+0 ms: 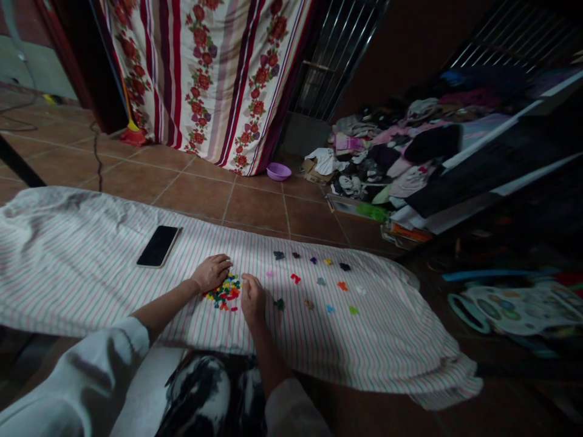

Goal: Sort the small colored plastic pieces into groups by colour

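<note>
A mixed pile of small coloured pieces (226,292), yellow, green, red, orange and blue, lies on the striped cloth (191,312) between my hands. My left hand (212,273) rests at the pile's upper left edge, its fingers stretched over it and a little bent. Just right of the pile, my right hand (253,300) is closed, its fingers curled in; whatever they hold is hidden. Further right sit small single-colour groups in rows, among them a red group (296,278), an orange group (342,286), a dark green group (279,304) and a lime green group (353,310).
A black-screened phone (158,246) lies on the cloth to the left. Beyond the table are a floral curtain (204,79), a purple basin (279,172) and a red broom (133,135) on the tiled floor. Heaped clothes (382,145) fill the back right.
</note>
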`<action>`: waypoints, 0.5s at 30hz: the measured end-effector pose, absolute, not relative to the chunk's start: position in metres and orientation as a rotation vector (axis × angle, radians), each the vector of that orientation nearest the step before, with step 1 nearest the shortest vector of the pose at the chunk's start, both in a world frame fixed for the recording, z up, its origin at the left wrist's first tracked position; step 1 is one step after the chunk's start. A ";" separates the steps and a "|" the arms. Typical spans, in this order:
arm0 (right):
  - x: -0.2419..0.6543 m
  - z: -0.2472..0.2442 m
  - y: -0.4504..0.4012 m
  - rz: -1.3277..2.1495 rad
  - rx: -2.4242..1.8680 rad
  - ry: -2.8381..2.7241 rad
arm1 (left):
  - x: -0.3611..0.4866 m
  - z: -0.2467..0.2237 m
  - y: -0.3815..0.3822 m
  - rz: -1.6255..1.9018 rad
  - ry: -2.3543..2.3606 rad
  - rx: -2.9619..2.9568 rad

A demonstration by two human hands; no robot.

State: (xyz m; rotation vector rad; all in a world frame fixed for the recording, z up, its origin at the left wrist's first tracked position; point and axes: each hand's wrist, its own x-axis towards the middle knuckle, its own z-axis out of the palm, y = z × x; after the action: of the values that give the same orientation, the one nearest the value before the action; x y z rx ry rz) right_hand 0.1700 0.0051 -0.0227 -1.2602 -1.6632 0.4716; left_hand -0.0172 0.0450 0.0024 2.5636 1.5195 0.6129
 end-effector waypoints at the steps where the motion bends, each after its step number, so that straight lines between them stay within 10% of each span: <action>1: 0.170 -0.023 0.005 0.476 -1.256 -1.661 | -0.021 0.004 0.039 0.623 1.532 2.560; 15: 0.169 -0.019 0.002 0.495 -1.220 -1.656 | -0.031 -0.018 -0.042 0.749 1.721 2.570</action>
State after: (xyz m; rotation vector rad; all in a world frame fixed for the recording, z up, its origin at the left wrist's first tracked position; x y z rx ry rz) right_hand 0.1689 0.0016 -0.0188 -1.2200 -1.6558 0.4948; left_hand -0.0307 -0.0423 -0.0178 2.5705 1.7208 0.7489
